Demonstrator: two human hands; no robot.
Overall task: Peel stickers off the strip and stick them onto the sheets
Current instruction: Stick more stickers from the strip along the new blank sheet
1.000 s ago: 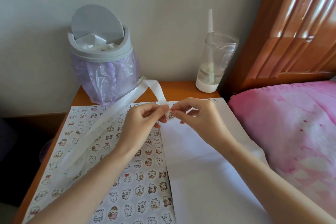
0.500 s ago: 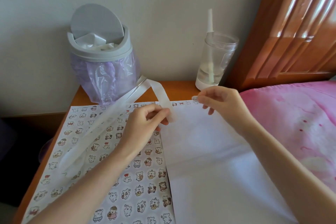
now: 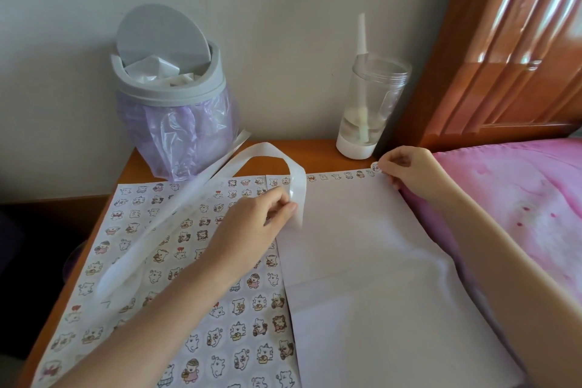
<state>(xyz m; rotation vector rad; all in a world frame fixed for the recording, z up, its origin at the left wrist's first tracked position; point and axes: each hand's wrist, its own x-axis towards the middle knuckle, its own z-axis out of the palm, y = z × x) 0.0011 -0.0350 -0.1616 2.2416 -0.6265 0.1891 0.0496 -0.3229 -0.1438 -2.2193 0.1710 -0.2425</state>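
A long white backing strip (image 3: 201,189) loops over the table. My left hand (image 3: 252,224) pinches its end near the seam between two sheets. The left sheet (image 3: 132,230) is covered with small animal stickers. The right sheet (image 3: 362,246) is white, with one row of stickers along its far edge. My right hand (image 3: 406,167) pinches a small round sticker (image 3: 375,166) at the far right corner of that sheet, at the end of the row.
A grey bin (image 3: 170,85) with a purple liner stands at the table's back left. A clear jar (image 3: 371,110) with a white base stands at the back right. A pink bed cover (image 3: 519,198) and a wooden headboard (image 3: 504,41) lie to the right.
My right hand pulled a sticker off the strip and carried it right and away to the white sheet's far corner. My left hand stayed on the strip's end.
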